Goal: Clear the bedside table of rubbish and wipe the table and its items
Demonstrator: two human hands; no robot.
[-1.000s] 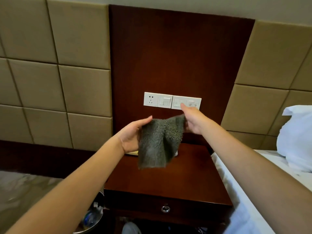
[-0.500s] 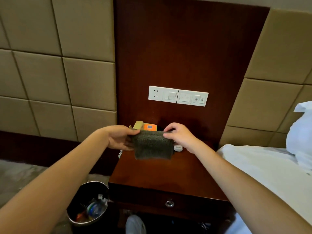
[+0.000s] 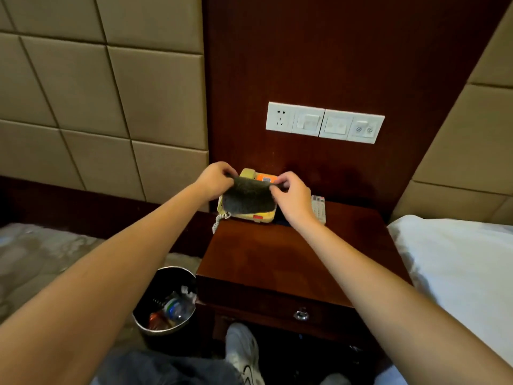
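Observation:
A folded grey cloth [image 3: 248,196] hangs between both hands above the back of the dark wooden bedside table [image 3: 280,257]. My left hand [image 3: 215,177] pinches its upper left corner and my right hand [image 3: 291,194] pinches its upper right corner. Behind the cloth sits a yellow telephone [image 3: 251,215] with an orange panel, mostly hidden, its coiled cord hanging off the table's left edge. A white remote control [image 3: 318,208] lies just right of my right hand.
A metal bin [image 3: 166,301] with a plastic bottle and other rubbish stands on the floor left of the table. A white bed [image 3: 458,268] is on the right. Wall switches and a socket [image 3: 324,122] are on the wood panel above. A white shoe [image 3: 243,348] is below the drawer.
Both hands lowered the cloth from in front of the wall switches down to the telephone, folding it smaller. The view tilted down, bringing the bin and the shoe into sight.

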